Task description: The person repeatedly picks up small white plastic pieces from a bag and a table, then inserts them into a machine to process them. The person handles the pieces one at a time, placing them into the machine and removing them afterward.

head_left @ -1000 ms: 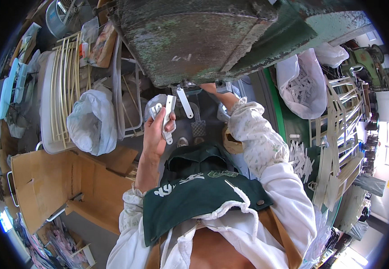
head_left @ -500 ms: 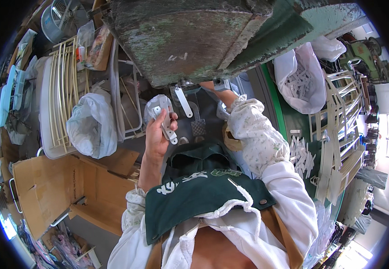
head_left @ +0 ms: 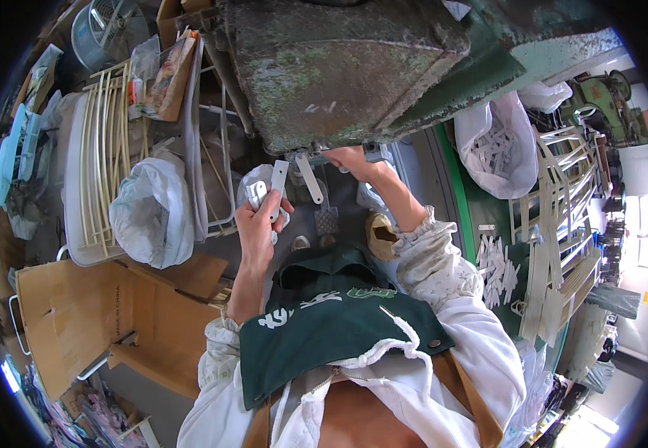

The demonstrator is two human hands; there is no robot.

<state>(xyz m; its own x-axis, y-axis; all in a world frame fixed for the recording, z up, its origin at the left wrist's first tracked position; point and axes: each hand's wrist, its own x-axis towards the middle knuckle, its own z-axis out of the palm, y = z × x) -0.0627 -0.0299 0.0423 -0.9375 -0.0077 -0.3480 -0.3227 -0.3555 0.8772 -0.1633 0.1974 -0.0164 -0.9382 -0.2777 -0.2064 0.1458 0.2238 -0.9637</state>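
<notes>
My left hand [head_left: 253, 228] is closed around several white flat strips [head_left: 279, 190] with rounded ends and small holes. One strip stands up above the fingers, and others lie bunched at the thumb. Just right of them, a single white strip [head_left: 309, 179] slants down from under the edge of a large worn green machine [head_left: 339, 82]. My right hand [head_left: 354, 160] is at the machine's lower edge, right of that strip's upper end. Its fingers point left and look bent together; the machine partly hides them, and what they hold cannot be made out.
A white sack of pale strips [head_left: 499, 142] stands at the right, with a loose strip pile [head_left: 497, 272] on the green surface nearer. Left are a white bag [head_left: 152, 213], long pale rods [head_left: 107, 157] and an opened cardboard box [head_left: 77, 321]. A metal pedal [head_left: 327, 220] lies below the machine.
My right hand has moved left along the machine's edge, showing more forearm. The strips in my left hand have turned, with one now more upright. The view has shifted slightly.
</notes>
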